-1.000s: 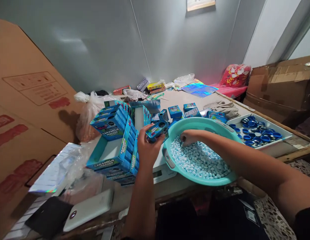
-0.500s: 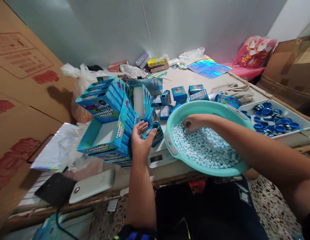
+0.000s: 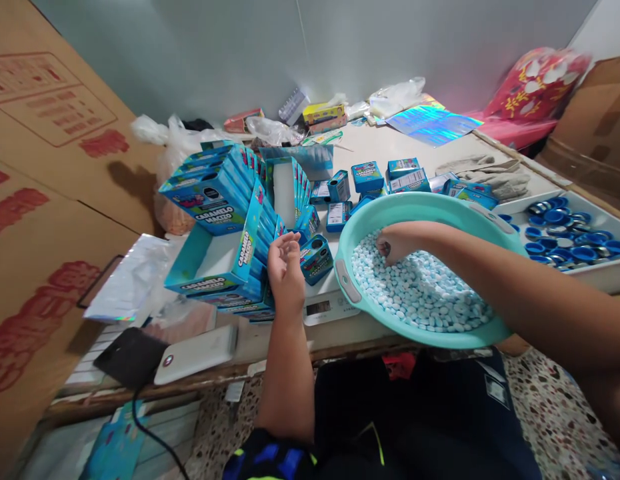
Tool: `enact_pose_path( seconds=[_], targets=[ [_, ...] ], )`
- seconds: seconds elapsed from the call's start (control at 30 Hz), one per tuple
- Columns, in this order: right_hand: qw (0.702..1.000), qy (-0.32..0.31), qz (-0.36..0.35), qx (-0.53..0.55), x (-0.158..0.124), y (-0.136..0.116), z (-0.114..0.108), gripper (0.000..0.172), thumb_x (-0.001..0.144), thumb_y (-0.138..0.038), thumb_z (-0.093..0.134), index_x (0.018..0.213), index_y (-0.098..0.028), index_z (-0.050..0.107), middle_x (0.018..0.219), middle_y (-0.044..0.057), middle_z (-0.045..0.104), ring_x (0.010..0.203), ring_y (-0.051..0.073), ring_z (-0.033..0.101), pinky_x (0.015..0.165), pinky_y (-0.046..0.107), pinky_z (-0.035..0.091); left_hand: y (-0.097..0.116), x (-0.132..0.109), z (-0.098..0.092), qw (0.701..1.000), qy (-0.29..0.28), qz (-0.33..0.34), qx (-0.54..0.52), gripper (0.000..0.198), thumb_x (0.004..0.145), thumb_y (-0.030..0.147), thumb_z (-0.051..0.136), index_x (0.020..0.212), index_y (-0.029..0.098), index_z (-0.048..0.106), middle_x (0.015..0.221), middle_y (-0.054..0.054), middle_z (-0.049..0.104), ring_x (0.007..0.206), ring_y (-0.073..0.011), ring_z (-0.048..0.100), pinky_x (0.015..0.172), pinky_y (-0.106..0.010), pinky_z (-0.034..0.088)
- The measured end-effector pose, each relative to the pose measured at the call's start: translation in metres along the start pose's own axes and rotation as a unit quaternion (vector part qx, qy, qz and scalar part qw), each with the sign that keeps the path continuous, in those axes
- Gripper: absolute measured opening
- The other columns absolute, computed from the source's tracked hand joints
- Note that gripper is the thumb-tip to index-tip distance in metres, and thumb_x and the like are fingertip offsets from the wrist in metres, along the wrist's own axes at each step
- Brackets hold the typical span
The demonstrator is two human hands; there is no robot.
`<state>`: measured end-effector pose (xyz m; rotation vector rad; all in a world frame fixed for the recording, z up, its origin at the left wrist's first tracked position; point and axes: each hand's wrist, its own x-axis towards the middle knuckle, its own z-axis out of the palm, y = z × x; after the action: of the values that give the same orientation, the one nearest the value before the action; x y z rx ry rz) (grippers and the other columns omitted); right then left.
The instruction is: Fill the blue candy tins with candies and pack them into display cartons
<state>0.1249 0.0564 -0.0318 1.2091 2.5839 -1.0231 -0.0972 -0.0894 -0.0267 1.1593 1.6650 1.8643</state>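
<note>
There, right hand (image 3: 396,243) among smooth oval candies (image 3: 430,300), round plastic basin (image 3: 420,208).

arms: yours are bare to the elbow | sleeve (image 3: 270,460): dark with blue and yellow-green marks | lap: dark garment with white tag

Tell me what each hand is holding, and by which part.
The left hand holds nothing; it hovers open beside the small blue box on the scale. The right hand is closed among the candies in the basin; whether it grips any cannot be told.
</note>
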Motion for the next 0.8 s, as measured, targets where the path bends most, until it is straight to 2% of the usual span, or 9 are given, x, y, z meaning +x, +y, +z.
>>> enact_pose_path(
  seconds=[0.1, 0.17, 0.23, 0.37, 0.5, 0.63, 0.73, 0.77, 0.8],
  targets=[
    [0.997, -0.058, -0.011, -0.046, -0.006, -0.001, -0.007, 0.022, 0.062, -0.011, 0.089, 0.081, -0.016, 0.079, 0.076, 0.002, 0.068, 0.062, 0.014, 0.050, 0.062, 0.027, 0.030, -0.004, 0.000, 0.003, 1.000, -0.005, -0.002, -0.001, 0.052, 0.088, 0.063, 0.061, 0.114, 0.017, 0.063, 0.120, -0.010, 0.072, 0.118, -0.0188, 0.067, 0.108, -0.032, 0.051],
    [0.991, -0.086, -0.023, -0.099, -0.010, -0.001, -0.011, 0.028, 0.072, -0.018, 0.085, 0.099, -0.016, 0.080, 0.093, 0.004, 0.072, 0.071, 0.016, 0.056, 0.064, 0.027, 0.034, -0.005, -0.001, 0.004, 1.000, -0.007, -0.003, 0.002, 0.049, 0.090, 0.061, 0.060, 0.113, 0.018, 0.063, 0.119, -0.010, 0.072, 0.117, -0.0185, 0.067, 0.108, -0.032, 0.051],
    [0.988, -0.097, -0.019, -0.120, -0.012, -0.001, -0.013, 0.030, 0.078, -0.021, 0.081, 0.108, -0.016, 0.079, 0.099, 0.006, 0.072, 0.075, 0.016, 0.058, 0.066, 0.027, 0.036, -0.005, -0.001, 0.006, 1.000, -0.007, -0.009, 0.004, 0.048, 0.091, 0.061, 0.059, 0.112, 0.018, 0.064, 0.117, -0.009, 0.072, 0.116, -0.0185, 0.068, 0.108, -0.032, 0.051],
    [0.991, -0.111, 0.018, -0.067, -0.013, 0.003, -0.012, 0.022, 0.081, -0.018, 0.075, 0.103, -0.015, 0.079, 0.087, 0.004, 0.072, 0.067, 0.015, 0.059, 0.065, 0.027, 0.037, -0.002, -0.001, 0.006, 0.999, -0.013, -0.023, 0.019, 0.050, 0.090, 0.062, 0.057, 0.112, 0.018, 0.064, 0.118, -0.010, 0.072, 0.118, -0.0190, 0.067, 0.110, -0.034, 0.050],
    [0.994, -0.095, 0.019, -0.052, -0.013, 0.002, -0.012, 0.025, 0.080, -0.030, 0.079, 0.101, -0.016, 0.078, 0.086, 0.004, 0.072, 0.067, 0.015, 0.059, 0.066, 0.028, 0.037, 0.003, 0.001, -0.003, 0.991, -0.078, -0.061, 0.086, 0.064, 0.077, 0.057, 0.076, 0.130, 0.023, 0.061, 0.133, -0.011, 0.066, 0.127, -0.0237, 0.063, 0.111, -0.039, 0.051],
    [0.994, -0.088, -0.007, -0.067, -0.024, -0.013, -0.005, 0.056, 0.065, -0.054, 0.088, 0.106, -0.018, 0.076, 0.102, 0.012, 0.074, 0.087, 0.030, 0.066, 0.074, 0.036, 0.043, 0.006, 0.001, -0.017, 0.977, -0.129, -0.081, 0.150, 0.095, 0.065, 0.028, 0.087, 0.150, 0.030, 0.046, 0.144, -0.010, 0.059, 0.132, -0.0263, 0.060, 0.121, -0.047, 0.046],
    [0.994, -0.092, 0.003, -0.058, -0.036, -0.023, 0.012, 0.103, 0.050, -0.059, 0.092, 0.139, -0.019, 0.062, 0.136, 0.020, 0.064, 0.118, 0.042, 0.064, 0.093, 0.044, 0.048, 0.005, -0.005, -0.017, 0.979, -0.107, -0.086, 0.150, 0.085, 0.069, 0.018, 0.081, 0.147, 0.027, 0.051, 0.141, -0.010, 0.061, 0.128, -0.0242, 0.062, 0.122, -0.046, 0.046],
    [0.992, -0.106, 0.005, -0.063, -0.039, -0.023, 0.019, 0.111, 0.046, -0.057, 0.094, 0.144, -0.020, 0.057, 0.147, 0.022, 0.056, 0.128, 0.042, 0.059, 0.101, 0.044, 0.047, 0.003, -0.007, -0.015, 0.983, -0.094, -0.078, 0.140, 0.081, 0.070, 0.018, 0.081, 0.145, 0.026, 0.053, 0.139, -0.010, 0.063, 0.126, -0.0229, 0.064, 0.121, -0.044, 0.048],
    [0.993, -0.101, 0.003, -0.063, -0.040, -0.023, 0.024, 0.108, 0.047, -0.055, 0.093, 0.143, -0.021, 0.058, 0.150, 0.022, 0.054, 0.132, 0.041, 0.057, 0.106, 0.044, 0.045, 0.000, -0.008, -0.013, 0.987, -0.077, -0.066, 0.124, 0.078, 0.070, 0.019, 0.081, 0.143, 0.025, 0.054, 0.138, -0.010, 0.064, 0.123, -0.0219, 0.065, 0.119, -0.043, 0.050]
  ],
)
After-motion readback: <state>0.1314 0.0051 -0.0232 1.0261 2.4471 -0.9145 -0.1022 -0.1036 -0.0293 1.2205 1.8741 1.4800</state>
